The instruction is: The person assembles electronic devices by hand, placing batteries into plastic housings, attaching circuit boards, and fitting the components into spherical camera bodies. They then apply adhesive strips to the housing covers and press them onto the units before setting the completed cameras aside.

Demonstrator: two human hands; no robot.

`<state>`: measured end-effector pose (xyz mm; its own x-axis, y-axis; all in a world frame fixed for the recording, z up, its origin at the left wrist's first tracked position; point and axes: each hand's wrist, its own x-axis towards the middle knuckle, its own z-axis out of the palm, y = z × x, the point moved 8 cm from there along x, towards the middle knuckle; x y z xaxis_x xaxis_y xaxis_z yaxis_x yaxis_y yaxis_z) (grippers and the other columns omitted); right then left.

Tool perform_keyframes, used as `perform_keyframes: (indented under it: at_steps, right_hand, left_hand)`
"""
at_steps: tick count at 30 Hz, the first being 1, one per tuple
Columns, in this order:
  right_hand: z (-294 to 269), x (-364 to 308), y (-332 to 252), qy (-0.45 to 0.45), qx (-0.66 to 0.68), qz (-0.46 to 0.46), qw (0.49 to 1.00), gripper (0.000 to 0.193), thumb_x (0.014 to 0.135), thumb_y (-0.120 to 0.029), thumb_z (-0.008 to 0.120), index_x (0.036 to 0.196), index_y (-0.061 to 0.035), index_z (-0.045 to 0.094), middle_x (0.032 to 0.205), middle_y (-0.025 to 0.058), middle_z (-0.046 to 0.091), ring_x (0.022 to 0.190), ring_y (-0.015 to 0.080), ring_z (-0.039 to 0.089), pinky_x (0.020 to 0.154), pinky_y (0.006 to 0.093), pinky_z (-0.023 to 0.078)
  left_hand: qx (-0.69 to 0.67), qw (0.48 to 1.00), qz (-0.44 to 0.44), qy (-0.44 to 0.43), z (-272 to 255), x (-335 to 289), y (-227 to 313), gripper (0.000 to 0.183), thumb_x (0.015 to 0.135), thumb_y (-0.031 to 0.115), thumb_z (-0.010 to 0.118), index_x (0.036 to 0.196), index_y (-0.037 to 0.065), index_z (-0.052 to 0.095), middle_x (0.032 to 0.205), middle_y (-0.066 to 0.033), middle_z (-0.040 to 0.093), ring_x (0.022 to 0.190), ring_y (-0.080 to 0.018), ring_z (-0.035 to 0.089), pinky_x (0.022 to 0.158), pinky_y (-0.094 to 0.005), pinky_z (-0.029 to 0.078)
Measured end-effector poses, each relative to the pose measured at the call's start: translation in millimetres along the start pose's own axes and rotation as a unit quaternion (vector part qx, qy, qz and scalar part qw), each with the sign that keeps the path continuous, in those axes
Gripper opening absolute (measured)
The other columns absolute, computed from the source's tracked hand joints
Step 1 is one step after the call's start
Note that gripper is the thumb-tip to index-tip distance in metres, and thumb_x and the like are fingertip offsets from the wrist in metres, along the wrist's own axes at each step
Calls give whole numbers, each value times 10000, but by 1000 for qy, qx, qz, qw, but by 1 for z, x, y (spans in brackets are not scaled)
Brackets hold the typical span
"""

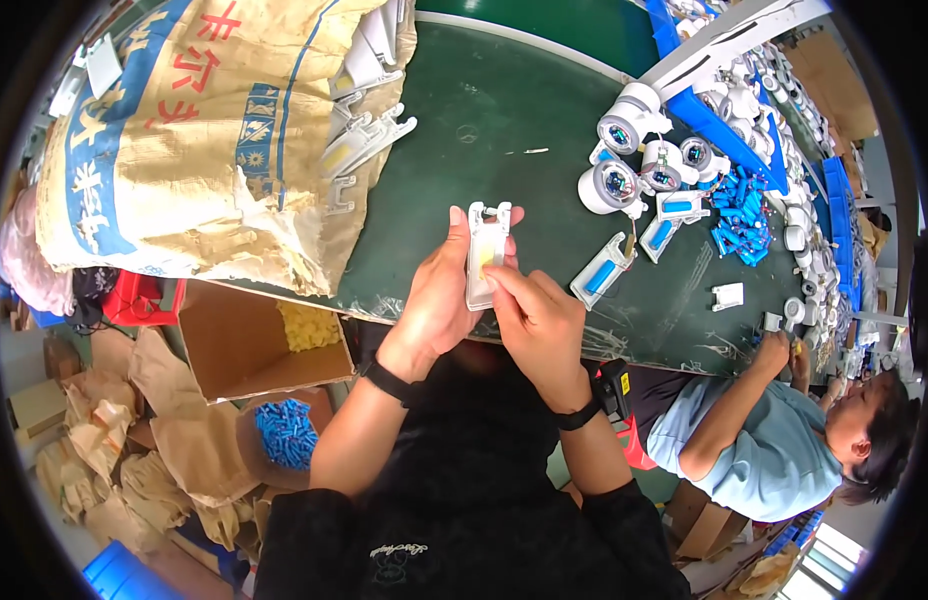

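My left hand (434, 295) is wrapped round a long white plastic housing (480, 228), held upright just over the near edge of the green table. A small yellow pad (486, 257) lies in the housing's hollow. The thumb and forefinger of my right hand (544, 330) are pinched together at the lower end of that pad. To the right on the table, similar white housings (602, 277) each carry a blue cylindrical battery. White round lamp heads (609, 185) with exposed circuit boards stand behind them.
A large paper sack (204, 150) of white housings covers the table's left side. Loose blue batteries (741, 215) lie at right. Below the edge are cartons with yellow pads (309, 325) and blue batteries (285, 434). A co-worker (774, 430) works at right.
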<state>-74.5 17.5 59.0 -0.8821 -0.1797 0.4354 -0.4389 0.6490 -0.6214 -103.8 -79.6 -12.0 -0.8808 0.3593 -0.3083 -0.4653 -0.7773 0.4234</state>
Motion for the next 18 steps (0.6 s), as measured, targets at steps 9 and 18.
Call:
perform_keyframes:
  at_steps: [9,18]
  right_hand:
    - [-2,-4,-8,1,-11,-16,1000,218,870,-4,797,1074,-82,794,687,69,549,534,205,544,489,348,405]
    - [4,-1,-14,23,-47,-59,997,239,826,19,807,1042,-76,773,695,64,561,548,219,575,488,353,426]
  left_hand:
    - [23,1000,11,-4,0,1,2,704,1135,559,291,1483,-8,521,1010,-31,646,917,-139,621,877,-312,548]
    - [2,1000,14,5,-6,1,3,713,1135,554,309,1524,-20,472,1038,-53,653,923,-165,613,878,-324,552]
